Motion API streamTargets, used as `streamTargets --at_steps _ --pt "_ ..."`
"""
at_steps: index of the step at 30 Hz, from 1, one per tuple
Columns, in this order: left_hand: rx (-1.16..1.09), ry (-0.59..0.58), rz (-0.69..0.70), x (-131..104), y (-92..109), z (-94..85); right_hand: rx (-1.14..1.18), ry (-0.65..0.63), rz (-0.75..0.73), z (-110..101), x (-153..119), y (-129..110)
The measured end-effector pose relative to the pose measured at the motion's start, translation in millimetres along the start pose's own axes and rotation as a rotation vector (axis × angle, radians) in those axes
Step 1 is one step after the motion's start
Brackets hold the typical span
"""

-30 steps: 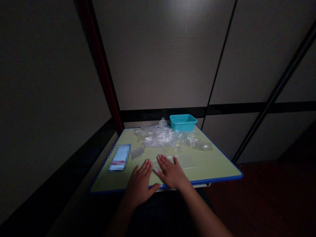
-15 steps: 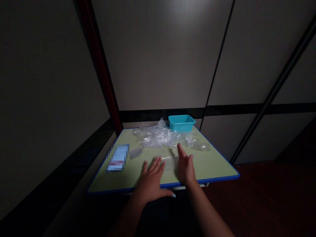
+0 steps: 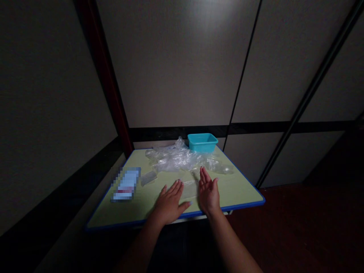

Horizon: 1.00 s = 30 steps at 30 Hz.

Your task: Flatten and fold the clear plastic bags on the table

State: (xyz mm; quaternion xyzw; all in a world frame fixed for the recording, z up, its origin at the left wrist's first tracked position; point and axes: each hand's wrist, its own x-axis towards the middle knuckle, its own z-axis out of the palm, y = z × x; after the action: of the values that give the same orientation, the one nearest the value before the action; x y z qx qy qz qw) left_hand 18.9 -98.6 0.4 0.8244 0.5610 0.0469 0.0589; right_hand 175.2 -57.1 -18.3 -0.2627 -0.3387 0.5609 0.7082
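Note:
My left hand [image 3: 170, 204] is palm down over the front of the pale green table [image 3: 113, 216], fingers stretched out, holding nothing. To its right, my right hand [image 3: 209, 192] is turned partly palm up with its fingers extended and nothing in it. Between the two lies a flat clear plastic bag [image 3: 189, 189], close to the fingertips of my left hand; whether either hand touches it I cannot tell. Behind both hands, crumpled clear plastic bags [image 3: 173, 159] spread across the table. A small greyish flat packet [image 3: 148, 178] rests left of my left hand.
A turquoise basket [image 3: 202, 144] stands at the back of the table, behind the plastic. On the left lies a blurred-out phone-like object [image 3: 127, 184]. Panelled walls [image 3: 176, 68] rise behind and to the left; a dark red floor [image 3: 284, 220] shows at the right.
The view has shifted, so the table sits further left. My right hand has turned to show more of its palm. The thumb of my left hand has moved up over the table edge.

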Motion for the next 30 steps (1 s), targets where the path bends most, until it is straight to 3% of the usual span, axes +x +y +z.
streamTargets --at_steps 8,12,15,18,22,24,26,30 --pt "0.056 0.167 0.02 -9.3 -13.4 3.0 0.207 0.087 0.061 1.8 -2.2 -8.2" --pt "0.073 0.14 -0.088 -22.5 -28.4 -0.3 0.259 0.107 0.088 0.4 -1.2 -13.0" --pt "0.059 0.118 -0.071 -29.7 -34.9 -2.4 0.205 0.105 0.097 -2.0 0.3 -14.6" --pt "0.049 0.154 -0.044 -31.7 -36.3 -0.7 -0.161 -0.008 -0.002 0.5 -2.3 -15.4" --pt "0.051 0.239 -0.131 -29.9 -37.9 6.1 -1.153 -0.445 -0.287 16.0 -15.3 -16.8" --pt "0.056 0.262 -0.147 -29.0 -39.3 8.9 -1.508 -0.604 -0.315 25.2 -22.0 -15.5" --pt "0.064 0.256 -0.153 -28.5 -40.1 10.0 -1.67 -0.668 -0.263 31.4 -25.9 -11.9" --pt "0.083 0.198 -0.171 -28.3 -38.6 8.1 -1.737 -0.763 -0.146 32.4 -24.9 -3.7"
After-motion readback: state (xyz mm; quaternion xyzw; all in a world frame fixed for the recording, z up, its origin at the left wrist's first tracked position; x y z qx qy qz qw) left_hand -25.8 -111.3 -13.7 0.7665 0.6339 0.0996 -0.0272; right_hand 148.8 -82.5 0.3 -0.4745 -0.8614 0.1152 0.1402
